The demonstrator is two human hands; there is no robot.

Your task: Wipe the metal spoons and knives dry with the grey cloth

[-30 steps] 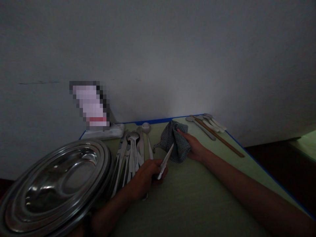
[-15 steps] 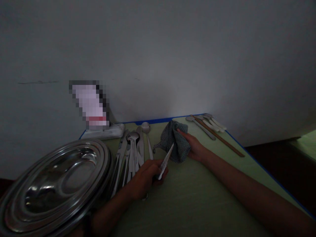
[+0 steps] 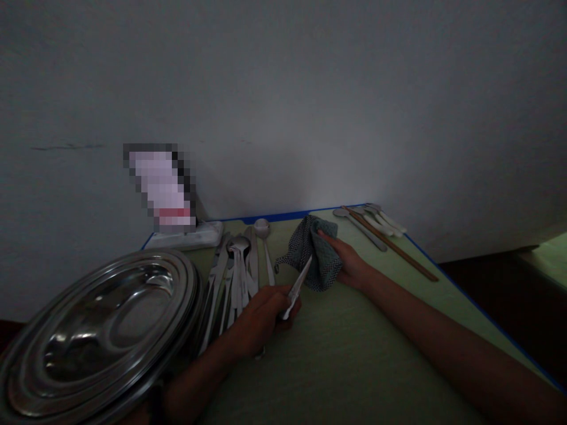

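Observation:
My left hand (image 3: 270, 307) is closed around a silver knife (image 3: 296, 292), its tapered, pointed end slanting up toward the cloth. The part inside my fingers is hidden. A grey-green checked cloth (image 3: 316, 254) hangs bunched in my right hand (image 3: 349, 262), the thumb lying on top and the other fingers behind its folds. The knife's tip reaches the cloth's lower front edge; whether they touch I cannot tell. Left of my left hand lies a group of metal cutlery (image 3: 239, 265), spoons and knives among it, with a small ladle (image 3: 266, 248) at its right side.
Stacked oval steel trays (image 3: 177, 307) fill the near left of the green table (image 3: 354, 354). Behind them a blurred-out phone (image 3: 163, 189) leans on a white base (image 3: 190, 236) by the wall. Far right lie a spoon (image 3: 361, 230), brown chopsticks (image 3: 394, 245) and several white-handled utensils (image 3: 385, 221).
Hardly anything differs. My left hand and the knife have tilted very slightly; the cloth and my right hand are in nearly the same place.

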